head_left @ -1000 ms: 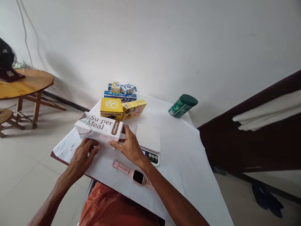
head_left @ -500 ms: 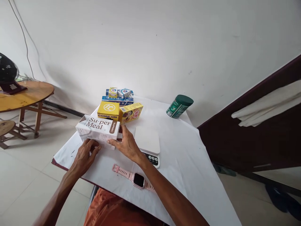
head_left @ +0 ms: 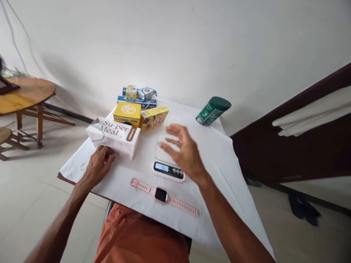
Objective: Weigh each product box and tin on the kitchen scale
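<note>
A white carton printed "Su-per Meal" (head_left: 113, 133) lies on the cloth-covered table at the left front. My left hand (head_left: 100, 162) rests against the lower front of this carton, fingers bent and thumb apart; some fingertips are hidden. It does not wrap round the carton. Over the white kitchen scale (head_left: 168, 173) hangs my right hand (head_left: 186, 151), holding nothing, with its fingers spread. The scale's display is lit, and the hand hides part of its plate. In front of the scale a pink smartwatch (head_left: 161, 195) lies flat, its strap stretched out.
Behind the carton stand a yellow "COME ON" box (head_left: 127, 111) and a yellow snack box (head_left: 155, 118). Farther back are blue boxes (head_left: 137, 102) with small soap boxes (head_left: 145, 93) on top. A green canister (head_left: 214, 111) leans at the back right near the wall.
My right hand has let go of the carton and moved right, over the scale, its fingers opening. My left hand stays by the carton. The view has tilted down slightly.
</note>
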`<action>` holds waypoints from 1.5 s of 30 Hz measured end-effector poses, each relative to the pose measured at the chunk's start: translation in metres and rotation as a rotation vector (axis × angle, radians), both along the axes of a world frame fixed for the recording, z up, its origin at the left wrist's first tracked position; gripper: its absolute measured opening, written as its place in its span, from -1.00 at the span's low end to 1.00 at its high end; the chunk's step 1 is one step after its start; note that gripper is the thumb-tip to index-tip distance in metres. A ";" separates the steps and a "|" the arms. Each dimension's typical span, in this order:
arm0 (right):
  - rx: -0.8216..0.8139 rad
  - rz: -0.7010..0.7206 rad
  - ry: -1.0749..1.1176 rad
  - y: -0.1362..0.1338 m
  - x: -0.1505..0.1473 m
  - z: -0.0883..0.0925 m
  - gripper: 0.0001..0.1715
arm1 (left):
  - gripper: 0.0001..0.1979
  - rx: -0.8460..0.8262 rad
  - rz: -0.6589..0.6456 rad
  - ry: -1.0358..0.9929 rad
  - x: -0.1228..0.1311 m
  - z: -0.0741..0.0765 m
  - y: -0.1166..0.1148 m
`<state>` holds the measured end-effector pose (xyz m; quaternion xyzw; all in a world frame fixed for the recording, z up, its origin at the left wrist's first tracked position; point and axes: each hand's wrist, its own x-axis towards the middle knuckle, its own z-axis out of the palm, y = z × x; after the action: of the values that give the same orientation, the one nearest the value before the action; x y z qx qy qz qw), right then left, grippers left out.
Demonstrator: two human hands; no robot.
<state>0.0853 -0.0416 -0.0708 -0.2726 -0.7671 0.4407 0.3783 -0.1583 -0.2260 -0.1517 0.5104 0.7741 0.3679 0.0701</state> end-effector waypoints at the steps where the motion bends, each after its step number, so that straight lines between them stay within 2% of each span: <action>1: 0.032 -0.063 0.009 0.015 0.013 0.003 -0.25 | -0.73 -0.011 0.010 0.010 -0.001 0.000 0.002; 3: 0.106 -0.231 -0.018 0.052 0.039 0.003 -0.24 | -0.72 -0.026 0.035 0.035 -0.002 0.000 0.008; 6: 0.167 -0.529 -0.090 0.117 0.076 -0.011 -0.27 | -0.68 -0.027 0.051 0.075 -0.004 0.000 0.015; 9: 0.116 -0.854 -0.111 0.178 0.100 -0.029 -0.26 | -0.64 -0.007 0.049 0.108 -0.004 -0.001 0.019; 10: 0.081 -0.917 -0.130 0.195 0.104 -0.034 -0.21 | -0.64 0.000 0.044 0.112 -0.003 -0.001 0.020; 13: 0.011 -0.988 -0.158 0.233 0.103 -0.043 0.10 | -0.63 0.011 0.022 0.106 -0.001 0.000 0.015; 15: -0.044 -0.995 -0.183 0.251 0.098 -0.044 0.34 | -0.62 0.011 0.011 0.104 0.003 0.001 0.009; 17: -0.088 -0.987 -0.196 0.267 0.093 -0.043 0.49 | -0.63 -0.005 -0.008 0.105 0.008 0.003 0.003; 21: -0.130 -0.981 -0.165 0.299 0.081 -0.040 0.59 | -0.67 -0.028 -0.077 0.045 0.029 0.007 -0.003; 25: -0.108 -1.009 -0.154 0.327 0.070 -0.040 0.61 | -0.71 -0.028 -0.150 -0.076 0.055 0.008 0.004; 30: -0.072 -1.034 -0.135 0.345 0.060 -0.041 0.44 | -0.59 -0.055 -0.211 -0.134 0.071 0.001 0.018; 35: -0.008 -1.046 -0.118 0.339 0.058 -0.043 0.21 | -0.61 -0.089 -0.170 -0.139 0.070 -0.006 0.021; 38: 0.050 -1.050 -0.117 0.324 0.060 -0.043 0.09 | -0.61 -0.086 -0.168 -0.115 0.070 -0.006 0.021; 42: 0.061 -1.004 -0.100 0.290 0.071 -0.042 0.06 | -0.60 -0.092 -0.153 -0.094 0.070 -0.003 0.022; 45: 0.101 -0.876 -0.007 0.256 0.085 -0.035 0.01 | -0.59 -0.120 -0.146 -0.085 0.069 -0.001 0.022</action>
<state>0.1700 0.2146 -0.1061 -0.5547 -0.6011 0.1997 0.5395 -0.0894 -0.2036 -0.1529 0.5442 0.7520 0.3359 0.1599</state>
